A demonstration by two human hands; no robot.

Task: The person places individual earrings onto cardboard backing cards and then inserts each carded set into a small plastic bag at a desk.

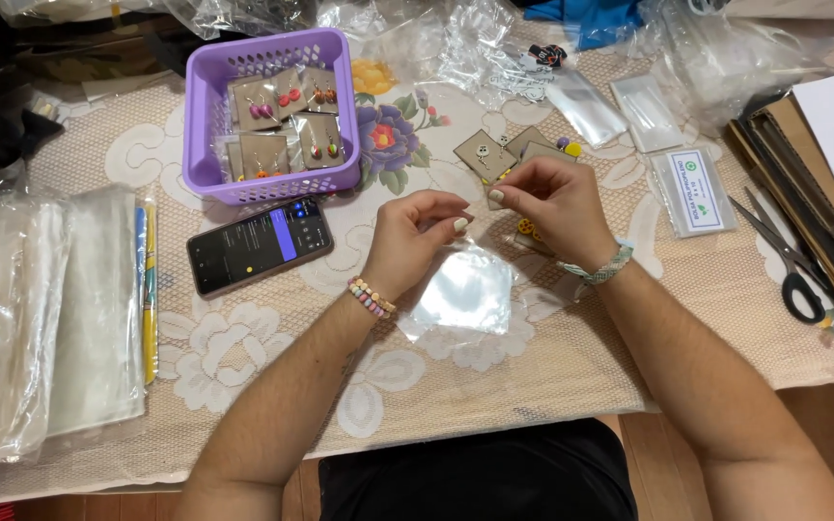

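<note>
A view from above onto a bench (pixel 494 386) covered with a cream lace cloth, a floral print showing through near the middle. Two bare forearms reach in from six o'clock. The left hand (pixel 407 241), with a pastel bead bracelet at the wrist, pinches the upper edge of a small clear plastic bag (pixel 460 294) between thumb and fingertips. The bag hangs down toward six o'clock from that hand, its long axis running roughly twelve to six, its mouth at the top. The right hand (pixel 547 198), with a woven green bracelet at the wrist, sits just beside the left at about two o'clock from it, fingers closed together on something small and brown, likely an earring card, though it is mostly hidden. The two hands are nearly touching above the bag's mouth, and the right hand is the one nearer the loose cards.

More brown earring cards (pixel 494 150) lie just past the hands at twelve o'clock. A purple basket (pixel 207 116) at ten o'clock holds bagged earring cards. A dark phone (pixel 258 246) lies at nine o'clock. Stacks of clear bags (pixel 41 318) fill the far left, with a yellow pen (pixel 151 299) beside them. Scissors (pixel 789 260) rest at three o'clock.
</note>
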